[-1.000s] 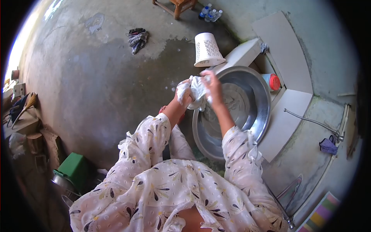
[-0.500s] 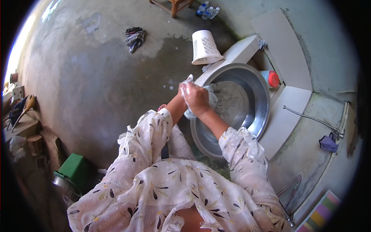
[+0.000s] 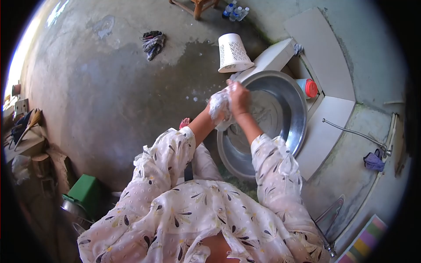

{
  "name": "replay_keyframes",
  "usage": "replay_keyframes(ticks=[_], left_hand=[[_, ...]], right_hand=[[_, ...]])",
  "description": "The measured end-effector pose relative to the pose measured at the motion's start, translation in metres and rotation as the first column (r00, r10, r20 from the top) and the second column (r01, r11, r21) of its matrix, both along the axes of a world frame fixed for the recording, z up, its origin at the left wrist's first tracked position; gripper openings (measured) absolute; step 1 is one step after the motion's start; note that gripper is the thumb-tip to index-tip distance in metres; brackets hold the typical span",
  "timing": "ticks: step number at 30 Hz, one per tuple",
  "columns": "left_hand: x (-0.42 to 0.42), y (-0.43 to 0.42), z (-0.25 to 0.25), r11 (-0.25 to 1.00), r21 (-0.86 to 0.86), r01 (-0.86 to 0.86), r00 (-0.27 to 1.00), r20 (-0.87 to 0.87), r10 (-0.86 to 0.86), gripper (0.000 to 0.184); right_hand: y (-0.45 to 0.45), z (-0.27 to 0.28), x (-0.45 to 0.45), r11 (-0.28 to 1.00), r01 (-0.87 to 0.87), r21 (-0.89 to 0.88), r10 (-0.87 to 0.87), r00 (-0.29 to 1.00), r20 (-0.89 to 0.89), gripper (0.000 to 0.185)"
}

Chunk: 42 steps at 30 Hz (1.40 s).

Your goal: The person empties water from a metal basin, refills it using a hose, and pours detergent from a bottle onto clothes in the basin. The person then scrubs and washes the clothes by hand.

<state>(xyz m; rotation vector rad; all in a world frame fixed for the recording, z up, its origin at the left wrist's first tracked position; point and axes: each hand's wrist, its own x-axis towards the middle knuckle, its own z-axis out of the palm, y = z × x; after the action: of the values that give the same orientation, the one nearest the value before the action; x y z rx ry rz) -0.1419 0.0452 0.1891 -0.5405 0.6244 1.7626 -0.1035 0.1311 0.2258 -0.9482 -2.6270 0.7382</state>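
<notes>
A white, sudsy, wet cloth [image 3: 219, 104] is bunched between my two hands above the left rim of a large metal basin [image 3: 299, 127]. My left hand [image 3: 214, 115] is wrapped in the cloth, its fingers mostly hidden by fabric and foam. Pressing on the cloth from the right is my right hand [image 3: 239, 98], closed and slightly blurred by motion. Part of the cloth hangs below the hands near the basin's edge. Cloudy water [image 3: 265, 116] lies in the basin.
An upturned white perforated basket [image 3: 233, 55] stands behind the basin. A red-lidded container [image 3: 311, 89] sits between pale panels [image 3: 329, 127] on the right. A hose and tap [image 3: 386, 152] run along the wall. A dark rag [image 3: 153, 44] lies on the wet floor.
My right hand has moved up and right along the cloth. More of the sudsy cloth now shows over my left hand, and less of it hangs into the basin.
</notes>
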Motion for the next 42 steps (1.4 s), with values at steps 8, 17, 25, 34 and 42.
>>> replay_keyframes(ticks=[8,17,25,34,42], left_hand=[[-0.029,-0.029,0.049,0.838,-0.273,0.472,0.588,-0.610,-0.531,0.033],[-0.024,-0.029,0.033,0.993,-0.091,-0.077,0.906,-0.421,0.032,0.014],[0.028,-0.003,-0.030,0.827,0.479,-0.294,0.929,-0.062,0.366,0.011],[0.017,-0.003,-0.078,0.934,0.355,-0.035,0.938,-0.311,0.154,0.020],[0.005,0.001,0.020,0.997,-0.054,-0.064,0.995,-0.079,0.060,0.012]], right_hand=[[0.064,-0.009,0.015,0.554,0.078,-0.829,-0.480,0.843,-0.242,0.043],[0.052,0.007,0.031,0.515,-0.093,-0.852,-0.254,0.933,-0.256,0.021],[-0.047,0.045,0.002,0.989,-0.128,-0.074,0.126,0.991,-0.035,0.016],[-0.057,0.060,0.006,0.962,-0.268,-0.045,0.265,0.962,-0.071,0.018],[-0.019,0.028,0.004,0.990,-0.108,0.095,0.103,0.993,0.059,0.024]])
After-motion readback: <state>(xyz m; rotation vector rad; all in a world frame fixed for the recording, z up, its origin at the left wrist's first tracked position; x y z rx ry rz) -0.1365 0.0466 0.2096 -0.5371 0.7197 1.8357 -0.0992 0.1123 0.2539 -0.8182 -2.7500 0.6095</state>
